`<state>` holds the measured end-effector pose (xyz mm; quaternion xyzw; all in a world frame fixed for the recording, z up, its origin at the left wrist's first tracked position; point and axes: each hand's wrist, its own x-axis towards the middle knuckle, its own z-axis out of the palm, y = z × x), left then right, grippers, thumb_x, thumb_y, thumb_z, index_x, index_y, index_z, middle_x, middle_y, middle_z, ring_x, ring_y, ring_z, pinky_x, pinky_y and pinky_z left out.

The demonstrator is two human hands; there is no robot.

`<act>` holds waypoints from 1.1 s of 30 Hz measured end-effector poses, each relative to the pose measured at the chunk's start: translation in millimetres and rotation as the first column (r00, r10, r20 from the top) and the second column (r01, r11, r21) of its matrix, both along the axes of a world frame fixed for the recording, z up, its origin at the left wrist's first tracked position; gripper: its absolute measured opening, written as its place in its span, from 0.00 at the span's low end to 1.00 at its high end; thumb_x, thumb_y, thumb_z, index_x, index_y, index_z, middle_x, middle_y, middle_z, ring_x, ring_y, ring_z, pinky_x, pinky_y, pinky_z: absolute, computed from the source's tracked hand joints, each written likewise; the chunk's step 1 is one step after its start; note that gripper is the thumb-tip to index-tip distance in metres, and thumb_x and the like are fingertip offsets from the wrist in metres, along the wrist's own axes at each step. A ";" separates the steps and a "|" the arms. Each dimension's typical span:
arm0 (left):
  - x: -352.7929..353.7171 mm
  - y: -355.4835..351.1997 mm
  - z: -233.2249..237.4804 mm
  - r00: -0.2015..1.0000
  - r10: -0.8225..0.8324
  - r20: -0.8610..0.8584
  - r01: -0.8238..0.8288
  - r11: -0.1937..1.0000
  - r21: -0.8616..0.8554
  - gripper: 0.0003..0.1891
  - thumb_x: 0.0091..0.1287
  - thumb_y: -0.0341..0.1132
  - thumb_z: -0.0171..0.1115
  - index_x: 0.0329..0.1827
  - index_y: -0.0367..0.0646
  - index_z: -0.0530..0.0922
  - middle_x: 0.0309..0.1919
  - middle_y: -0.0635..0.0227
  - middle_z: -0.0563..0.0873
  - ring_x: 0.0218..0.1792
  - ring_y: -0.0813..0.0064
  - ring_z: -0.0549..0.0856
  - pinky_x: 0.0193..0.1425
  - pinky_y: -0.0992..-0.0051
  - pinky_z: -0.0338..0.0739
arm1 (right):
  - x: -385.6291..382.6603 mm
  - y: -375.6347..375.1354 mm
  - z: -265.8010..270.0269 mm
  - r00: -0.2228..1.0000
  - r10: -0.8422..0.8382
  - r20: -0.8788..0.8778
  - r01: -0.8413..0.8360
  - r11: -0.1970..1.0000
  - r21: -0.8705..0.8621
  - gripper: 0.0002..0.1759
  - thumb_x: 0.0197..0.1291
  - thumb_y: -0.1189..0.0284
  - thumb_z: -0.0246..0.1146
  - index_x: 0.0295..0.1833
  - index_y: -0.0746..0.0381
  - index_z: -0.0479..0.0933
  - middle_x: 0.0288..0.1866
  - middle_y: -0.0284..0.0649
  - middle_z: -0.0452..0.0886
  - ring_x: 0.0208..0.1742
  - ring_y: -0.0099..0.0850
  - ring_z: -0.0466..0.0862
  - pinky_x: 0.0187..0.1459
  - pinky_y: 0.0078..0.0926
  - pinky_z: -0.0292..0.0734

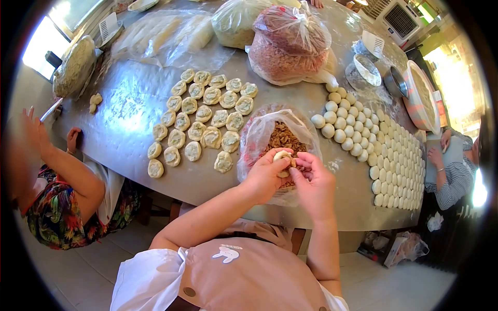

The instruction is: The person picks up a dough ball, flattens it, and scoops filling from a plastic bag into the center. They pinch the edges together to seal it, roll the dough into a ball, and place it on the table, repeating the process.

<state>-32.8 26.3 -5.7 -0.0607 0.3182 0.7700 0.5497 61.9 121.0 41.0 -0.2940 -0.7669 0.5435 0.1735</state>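
Over an open plastic bag of brown walnut-like pieces, both of my hands meet around one small pale dough piece. My left hand wraps its fingers around the dough. The fingers of my right hand pinch at the dough's right side, where a small brown piece shows. Left of the bag, several dough rounds with pale filling on top lie in rough rows. To the right, many smooth white dough balls are packed in close rows.
A knotted bag of reddish crumbly filling stands at the back, beside a pale bag. Bowls and a large tub sit at the right. One person is at the left edge, another at the right.
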 end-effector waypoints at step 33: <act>3.5 -5.6 6.2 0.998 -0.016 0.064 0.014 1.000 0.028 0.12 0.78 0.34 0.48 0.60 0.45 0.70 0.53 0.66 0.78 0.54 0.71 0.79 0.59 0.67 0.77 | -2.3 -14.9 3.9 0.998 -0.054 -0.031 0.060 0.964 0.259 0.10 0.57 0.80 0.68 0.46 0.64 0.80 0.38 0.43 0.86 0.36 0.31 0.86 0.39 0.25 0.81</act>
